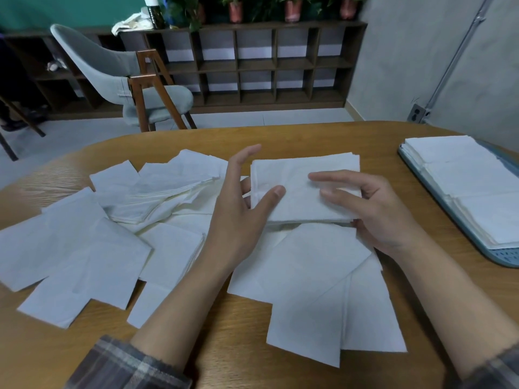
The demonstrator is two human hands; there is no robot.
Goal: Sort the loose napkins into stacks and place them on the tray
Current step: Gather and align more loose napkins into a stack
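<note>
Stack was held over loose napkins | left hand was clamped on it, thumb atop, fingers partly hidden beneath | right hand was spread above it, grip could not be told | tray was cut off at right

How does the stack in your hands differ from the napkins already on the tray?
The held stack is one pile, gripped by left hand and right hand above loose napkins; the tray napkins lie untouched in several adjoining stacks on the blue tray. Both are white, squared.
</note>
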